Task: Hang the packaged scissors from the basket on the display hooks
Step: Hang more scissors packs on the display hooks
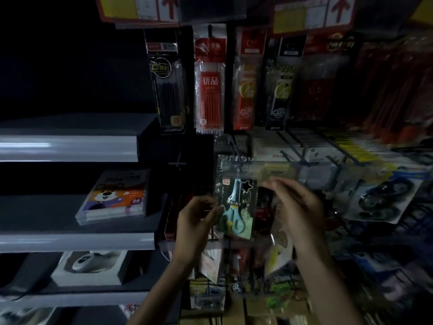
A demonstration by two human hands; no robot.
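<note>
scissors pack (236,207) in left hand (195,221)

1. I read "优品" on the red refill pack (209,90).
2. "8" on the black pencil pack (168,90).
3. "0.5" on a dark red pack (315,90).
4. "24" on the bear box (114,195).

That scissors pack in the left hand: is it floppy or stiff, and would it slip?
Probably fairly stiff: the scissors pack stands upright though the left hand pinches only its edge. Likely light, since that one pinch seems to carry it. Its clear plastic sleeve may be slippery.
</note>
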